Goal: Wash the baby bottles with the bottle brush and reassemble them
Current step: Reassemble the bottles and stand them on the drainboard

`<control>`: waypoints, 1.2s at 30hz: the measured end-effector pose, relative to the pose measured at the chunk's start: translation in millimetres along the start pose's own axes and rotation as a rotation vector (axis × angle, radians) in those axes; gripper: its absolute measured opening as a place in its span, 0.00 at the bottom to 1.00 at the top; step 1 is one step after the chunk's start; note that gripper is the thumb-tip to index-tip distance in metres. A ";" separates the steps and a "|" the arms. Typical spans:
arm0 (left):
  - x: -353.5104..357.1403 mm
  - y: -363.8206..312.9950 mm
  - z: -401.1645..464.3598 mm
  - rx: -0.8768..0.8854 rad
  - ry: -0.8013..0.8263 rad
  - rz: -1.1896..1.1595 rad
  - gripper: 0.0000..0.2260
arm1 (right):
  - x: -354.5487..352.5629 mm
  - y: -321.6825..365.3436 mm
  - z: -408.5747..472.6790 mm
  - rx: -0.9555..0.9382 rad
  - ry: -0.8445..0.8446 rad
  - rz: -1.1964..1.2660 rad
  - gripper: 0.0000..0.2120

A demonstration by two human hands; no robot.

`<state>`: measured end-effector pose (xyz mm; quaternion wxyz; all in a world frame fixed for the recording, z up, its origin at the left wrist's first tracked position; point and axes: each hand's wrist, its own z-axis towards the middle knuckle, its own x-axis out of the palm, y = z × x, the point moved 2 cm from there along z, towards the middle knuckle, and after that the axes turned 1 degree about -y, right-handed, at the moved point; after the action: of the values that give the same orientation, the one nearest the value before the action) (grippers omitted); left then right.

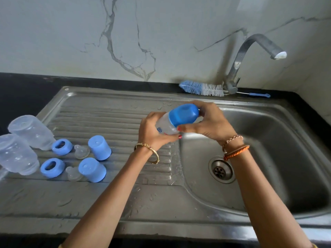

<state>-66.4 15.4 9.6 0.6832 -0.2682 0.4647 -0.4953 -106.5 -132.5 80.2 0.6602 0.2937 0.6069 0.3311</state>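
Over the sink's left rim I hold a clear baby bottle [165,125] tilted, its blue cap [184,114] pointing up and right. My left hand [154,130] grips the clear body. My right hand [208,119] grips the blue cap. On the draining board at the left lie two clear bottle bodies [31,131] [17,154], two blue collar rings [62,146] [52,167], two clear teats [82,151] [73,173] and two blue caps [99,147] [92,169]. The blue and white bottle brush [202,88] lies at the back behind the sink.
The steel sink basin [268,140] with its drain [221,170] is at the right, under a curved tap [250,56] with its spout turned right. The ribbed draining board [116,122] is wet. A marble wall stands behind; black counter borders the sink.
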 end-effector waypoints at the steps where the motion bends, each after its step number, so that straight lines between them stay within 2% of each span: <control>1: 0.4 0.7 -0.8 0.001 -0.004 -0.018 0.28 | 2.4 0.4 -1.5 -0.003 -0.040 -0.021 0.20; 8: 8.5 -1.4 -6.3 0.077 -0.123 0.000 0.27 | 18.1 3.7 -8.1 0.045 -0.347 -0.027 0.15; 11: 10.1 1.7 -3.4 0.041 -0.106 0.006 0.25 | 28.2 5.4 -7.4 0.109 -0.382 -0.072 0.17; 14: 14.2 5.6 -0.4 -0.117 -0.031 -0.075 0.23 | 33.7 4.8 2.3 0.152 -0.311 -0.058 0.19; 17: 14.6 15.3 16.0 -0.260 -0.011 -0.247 0.30 | 21.7 2.4 18.8 0.122 -0.060 0.393 0.15; 18: 11.3 18.2 24.7 -0.274 -0.017 -0.296 0.33 | 16.6 -0.1 23.7 0.122 -0.022 0.558 0.15; 20: 3.3 21.8 44.8 -0.273 -0.022 -0.395 0.30 | 9.7 -12.3 37.1 0.145 -0.032 0.738 0.15; 23: -2.2 24.8 66.2 -0.228 0.040 -0.495 0.22 | 19.1 -27.7 55.9 0.073 0.035 0.589 0.18; 26: 5.0 32.1 72.8 -0.195 0.120 -0.434 0.18 | 41.4 -38.9 75.3 0.008 0.113 0.477 0.20; 30: 10.9 56.4 84.9 -0.186 0.159 -0.346 0.22 | 66.8 -59.5 105.3 0.067 -0.018 0.372 0.15; 33: 11.6 69.2 93.6 -0.246 0.146 -0.397 0.23 | 75.5 -66.7 124.2 0.049 -0.079 0.294 0.18; 36: 13.8 78.7 99.8 -0.242 0.097 -0.348 0.24 | 81.3 -69.4 144.5 -0.013 -0.099 0.209 0.18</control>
<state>58.1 22.1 -18.2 0.5273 -0.4001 0.4997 -0.5587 46.7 -108.1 -10.8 0.6531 0.3671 0.5373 0.3873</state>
